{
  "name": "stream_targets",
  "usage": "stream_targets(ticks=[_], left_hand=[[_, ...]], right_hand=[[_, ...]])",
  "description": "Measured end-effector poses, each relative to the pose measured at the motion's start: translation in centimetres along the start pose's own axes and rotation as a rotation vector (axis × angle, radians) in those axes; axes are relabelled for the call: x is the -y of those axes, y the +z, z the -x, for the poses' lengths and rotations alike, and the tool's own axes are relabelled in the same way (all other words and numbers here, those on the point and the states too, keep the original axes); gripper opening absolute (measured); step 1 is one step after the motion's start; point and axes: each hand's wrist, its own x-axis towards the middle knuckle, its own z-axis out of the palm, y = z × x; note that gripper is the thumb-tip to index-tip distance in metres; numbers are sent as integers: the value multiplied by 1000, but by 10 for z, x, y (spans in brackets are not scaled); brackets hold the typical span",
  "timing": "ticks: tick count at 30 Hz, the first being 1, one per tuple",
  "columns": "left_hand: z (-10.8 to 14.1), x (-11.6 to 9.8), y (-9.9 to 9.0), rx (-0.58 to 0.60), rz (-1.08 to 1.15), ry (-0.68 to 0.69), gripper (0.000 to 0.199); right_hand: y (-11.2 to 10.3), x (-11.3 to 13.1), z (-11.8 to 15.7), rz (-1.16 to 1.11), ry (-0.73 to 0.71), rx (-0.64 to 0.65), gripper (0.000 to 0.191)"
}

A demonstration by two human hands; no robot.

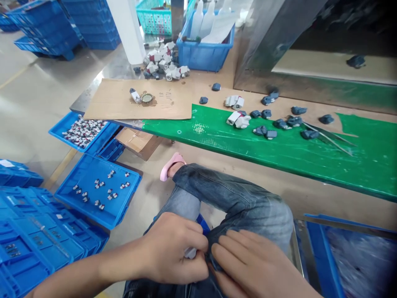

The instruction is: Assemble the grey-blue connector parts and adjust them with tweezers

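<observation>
Both hands [176, 249] [248, 258] curled — perhaps touching.

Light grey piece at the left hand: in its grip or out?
In its grip: the light grey piece shows between the curled fingers of the left hand; the rest is hidden.

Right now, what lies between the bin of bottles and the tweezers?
In the head view, scattered dark parts and white parts lie on the bench between the bin and the tweezers.

Your green-covered workbench [223, 136] stands on a pale, glossy floor [31, 103].
To your left, blue crates [43, 29] stand stacked near a yellowish floor line [18, 75], and light glares off the smooth surface.
</observation>
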Motion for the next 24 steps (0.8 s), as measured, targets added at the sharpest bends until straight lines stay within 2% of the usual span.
stream_targets(ticks=[3, 6, 10, 14, 16, 21, 24], left_hand=[[4, -2, -8, 41, 90, -61, 11], [4, -3, -14, 70, 201, -97, 12], [2, -1, -17, 121, 475, -142, 15], [0, 4, -17, 322, 774, -246, 20], [0, 6, -17, 375, 802, -300, 20], [0, 8, -16, 332, 756, -338, 18], [1, 8, -16, 207, 683, -235, 22]], right_hand=[[2, -2, -2, 117, -97, -70, 27], [3, -5, -3, 198, -156, -82, 28], [3, -8, -2, 266, -233, -84, 30], [0, -9, -3, 307, -306, -107, 30], [-1, -10, -5, 338, -330, -99, 33], [0, -14, -11, 411, -347, -90, 35], [1, -16, -12, 387, -299, -130, 33]])
